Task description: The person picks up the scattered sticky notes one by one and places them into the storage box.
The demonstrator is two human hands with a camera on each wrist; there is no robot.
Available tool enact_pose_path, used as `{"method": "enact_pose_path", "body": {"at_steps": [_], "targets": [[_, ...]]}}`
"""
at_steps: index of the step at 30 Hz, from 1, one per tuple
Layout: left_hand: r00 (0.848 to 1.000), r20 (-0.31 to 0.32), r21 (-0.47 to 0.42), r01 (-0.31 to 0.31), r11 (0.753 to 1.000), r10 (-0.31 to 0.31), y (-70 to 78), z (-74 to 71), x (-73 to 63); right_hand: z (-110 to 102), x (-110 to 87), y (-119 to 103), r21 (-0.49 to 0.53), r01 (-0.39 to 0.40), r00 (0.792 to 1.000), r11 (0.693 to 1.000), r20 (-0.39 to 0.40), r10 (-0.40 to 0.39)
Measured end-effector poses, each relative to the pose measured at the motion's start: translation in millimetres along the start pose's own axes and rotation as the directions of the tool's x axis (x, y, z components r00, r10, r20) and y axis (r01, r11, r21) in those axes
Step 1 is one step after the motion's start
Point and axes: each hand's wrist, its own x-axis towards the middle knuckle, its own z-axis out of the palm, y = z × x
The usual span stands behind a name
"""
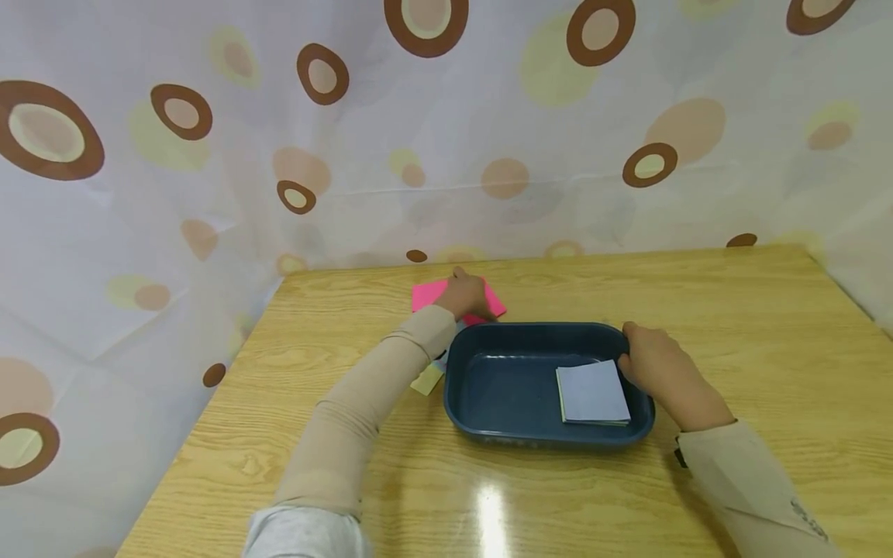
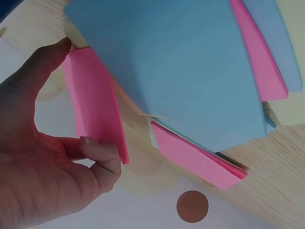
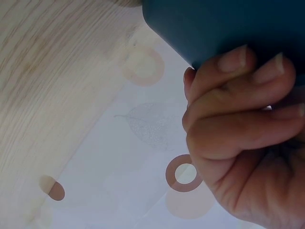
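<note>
My left hand [image 1: 466,296] is at the far side of the table, over pink sticky notes [image 1: 427,294]. In the left wrist view its thumb and curled fingers pinch a pink sticky note pad [image 2: 93,95] by the edges. Beside that pad are blue sticky notes [image 2: 176,71] and a second pink pad [image 2: 200,160]. My right hand [image 1: 659,368] grips the right end of a dark blue tray [image 1: 502,387], fingers curled against its outer wall in the right wrist view. A stack of pale sticky notes [image 1: 594,393] lies inside the tray, at its right end.
A yellow sticky note [image 1: 427,380] shows on the wooden table [image 1: 279,395], left of the tray and near the left forearm. Behind the table hangs a white sheet [image 1: 460,124] with brown and yellow spots, which also borders both sides.
</note>
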Motion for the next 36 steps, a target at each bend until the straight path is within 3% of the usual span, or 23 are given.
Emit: {"method": "enact_pose_path", "body": {"at_steps": [3,14,21,28,33,36], "targets": [[0.999,-0.033,0.050,-0.023,0.998,0.025,-4.2,1.0,0.3,0.5,0.5,-0.9,-0.005,0.004,1.000,1.000,-0.002,-0.004],[0.994,-0.099,0.085,-0.035,0.996,0.043,-10.2,-3.2,-4.9,-2.2,1.3,0.6,0.000,-0.011,1.000,1.000,0.007,0.011],[0.990,-0.087,0.172,-0.094,0.981,0.110,-18.0,-3.3,-6.3,-1.4,2.6,-0.5,0.007,-0.017,1.000,1.000,0.024,0.017],[0.967,-0.110,-0.044,-0.236,0.971,0.230,-30.9,-6.8,-3.4,-0.8,4.8,-0.7,0.005,-0.014,1.000,1.000,0.022,0.014],[0.961,-0.144,-0.209,-0.265,0.941,0.238,-40.3,-2.9,-4.2,-1.4,4.7,-0.4,0.009,-0.019,0.999,1.000,0.028,0.019],[0.955,-0.182,-0.249,-0.277,0.928,0.236,-43.8,1.1,-5.2,-1.9,3.4,-0.7,0.011,-0.028,0.999,1.000,0.030,0.028]]}}
